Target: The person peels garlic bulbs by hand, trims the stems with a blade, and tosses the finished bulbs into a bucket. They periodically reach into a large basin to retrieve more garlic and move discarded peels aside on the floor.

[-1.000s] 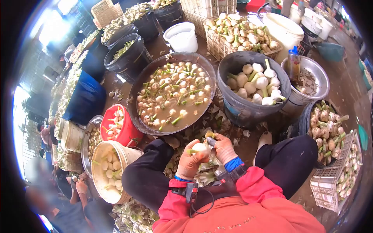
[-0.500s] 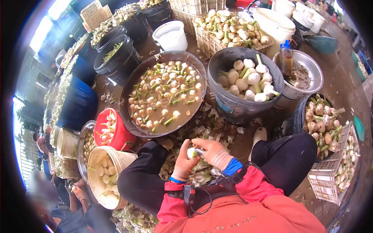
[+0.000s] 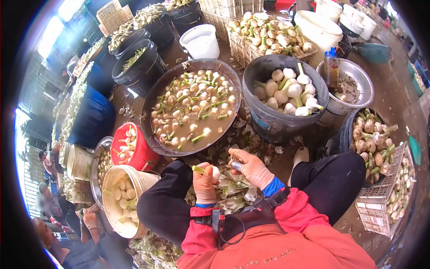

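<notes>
Onion (image 3: 214, 173) crosswise, stalk pointing left.

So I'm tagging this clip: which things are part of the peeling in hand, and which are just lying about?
In use: left hand holding a bulb; right hand with a small knife; peel heap.
Lying about: soaking basin, grey tub, red bucket, bottle.
</notes>
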{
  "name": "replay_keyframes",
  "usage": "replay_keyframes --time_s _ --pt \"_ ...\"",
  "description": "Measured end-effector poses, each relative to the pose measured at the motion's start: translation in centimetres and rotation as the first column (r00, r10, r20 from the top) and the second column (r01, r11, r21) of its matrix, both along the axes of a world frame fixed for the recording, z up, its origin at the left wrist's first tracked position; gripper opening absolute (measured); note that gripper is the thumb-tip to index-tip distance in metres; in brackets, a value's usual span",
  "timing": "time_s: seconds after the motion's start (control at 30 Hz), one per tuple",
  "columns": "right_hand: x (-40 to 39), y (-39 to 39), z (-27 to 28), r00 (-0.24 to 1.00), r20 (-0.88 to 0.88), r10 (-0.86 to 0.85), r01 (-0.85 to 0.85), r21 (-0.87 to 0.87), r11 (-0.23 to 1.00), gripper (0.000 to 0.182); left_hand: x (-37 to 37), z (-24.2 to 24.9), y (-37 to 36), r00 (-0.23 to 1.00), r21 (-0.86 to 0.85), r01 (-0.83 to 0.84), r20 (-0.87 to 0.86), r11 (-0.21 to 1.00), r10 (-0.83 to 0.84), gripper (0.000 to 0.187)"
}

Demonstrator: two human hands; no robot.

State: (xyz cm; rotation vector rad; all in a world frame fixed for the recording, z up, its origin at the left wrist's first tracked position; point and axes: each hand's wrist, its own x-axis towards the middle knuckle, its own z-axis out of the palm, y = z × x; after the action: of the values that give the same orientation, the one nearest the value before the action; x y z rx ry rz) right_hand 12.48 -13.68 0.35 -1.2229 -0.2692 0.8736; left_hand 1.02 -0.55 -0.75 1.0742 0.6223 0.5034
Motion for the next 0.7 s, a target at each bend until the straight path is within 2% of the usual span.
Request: replay_keyframes --time_s 0.03,0.07,0.1,0.13,0.17,0.2,0.23,0.3,0.33,0.4,0.43,0.47,0.5,0.53,0.57,0.6,0.63,0.7 --pt "-0.2 0.1 0.2 1.0 -0.003 -0.004 0.004 0.0 1.0 0.045 -0.1 -0.1 0.0 0.999 0.062 0.022 -0.04 0.998 -0.02 0.038" --pt "-0.4 0.3 0.5 0.963 0.239 0.127 -0.076 -0.212 0.974 0.046 0.1 0.0 -0.3 0.996 0.082 0.032 -0.088 0.996 -0.025 0.038" --pt "-0.6 0.5 0.7 0.854 0.428 0.295 -0.096 -0.427 0.899 0.048 0.3 -0.8 -0.6 0.995 0.08 0.039 -0.091 0.996 -0.031 0.038" --pt "-1.2 0.8 0.7 0.847 0.404 0.345 -0.121 -0.485 0.866 0.05 0.5 -2.1 -0.8 0.991 0.439 0.052 -0.137 0.897 0.01 0.036" --pt "-1.8 1.3 -0.2 0.757 0.554 0.347 -0.041 -0.49 0.871 0.049 0.8 -2.4 -1.1 0.984 0.736 0.079 -0.164 0.672 0.064 0.034" --pt "-2.1 1.3 -0.9 0.75 0.561 0.35 -0.029 -0.501 0.865 0.049 0.6 -2.5 -1.3 0.971 0.656 0.136 -0.238 0.743 0.033 0.03" --pt "-2.2 1.4 -1.0 0.742 0.57 0.352 -0.015 -0.511 0.859 0.049 0.4 -1.8 -1.5 0.97 0.656 0.142 -0.243 0.741 0.029 0.03" --pt "-1.8 1.4 -1.2 0.78 0.538 0.32 -0.04 -0.467 0.883 0.049 0.5 -0.5 -1.7 0.972 0.314 0.183 -0.2 0.932 -0.124 0.033" --pt "-1.6 1.3 -1.4 0.813 0.503 0.295 -0.066 -0.422 0.904 0.049 0.5 -0.3 -1.7 0.971 0.314 0.188 -0.203 0.931 -0.128 0.033" --pt "-1.0 1.0 -1.9 0.847 0.457 0.273 -0.049 -0.444 0.895 0.049 0.5 0.0 -1.5 0.986 0.014 0.162 -0.05 0.987 -0.161 0.045" --pt "-0.7 1.0 -2.2 0.875 0.412 0.254 -0.036 -0.467 0.883 0.049 0.5 0.0 -1.3 0.987 -0.139 0.158 0.031 0.978 -0.155 0.055" --pt "-0.5 1.0 -3.3 0.881 0.44 0.174 0.038 -0.432 0.901 0.051 0.6 -0.4 -0.8 0.985 -0.086 0.172 0.022 0.981 -0.171 0.065" --pt "-0.3 0.8 -4.1 0.881 0.44 0.176 0.035 -0.431 0.902 0.051 0.6 -0.6 -0.7 0.999 0.028 0.046 -0.02 0.999 -0.045 0.062" --pt "0.1 0.4 -4.8 0.898 0.406 0.17 0.045 -0.468 0.883 0.05 0.7 -0.4 -0.4 0.998 -0.195 -0.015 0.055 0.981 0.026 0.06" --pt "0.4 0.1 -5.7 0.913 0.373 0.164 0.051 -0.503 0.863 0.049 0.8 -0.1 0.0 0.987 -0.41 -0.058 0.113 0.91 0.114 0.058" --pt "0.6 0.1 -6.1 0.9 0.4 0.173 0.073 -0.529 0.845 0.051 0.7 0.5 0.4 0.98 -0.516 -0.076 0.117 0.853 0.158 0.052" --pt "0.7 -0.1 -6.6 0.899 0.401 0.176 0.067 -0.524 0.849 0.051 0.4 0.5 0.9 0.98 -0.511 -0.082 0.117 0.856 0.163 0.052" --pt "1.0 -0.2 -7.0 0.904 0.332 0.268 0.006 -0.638 0.77 0.053 0.0 0.4 1.8 0.953 -0.668 0.054 0.257 0.742 0.162 0.045"
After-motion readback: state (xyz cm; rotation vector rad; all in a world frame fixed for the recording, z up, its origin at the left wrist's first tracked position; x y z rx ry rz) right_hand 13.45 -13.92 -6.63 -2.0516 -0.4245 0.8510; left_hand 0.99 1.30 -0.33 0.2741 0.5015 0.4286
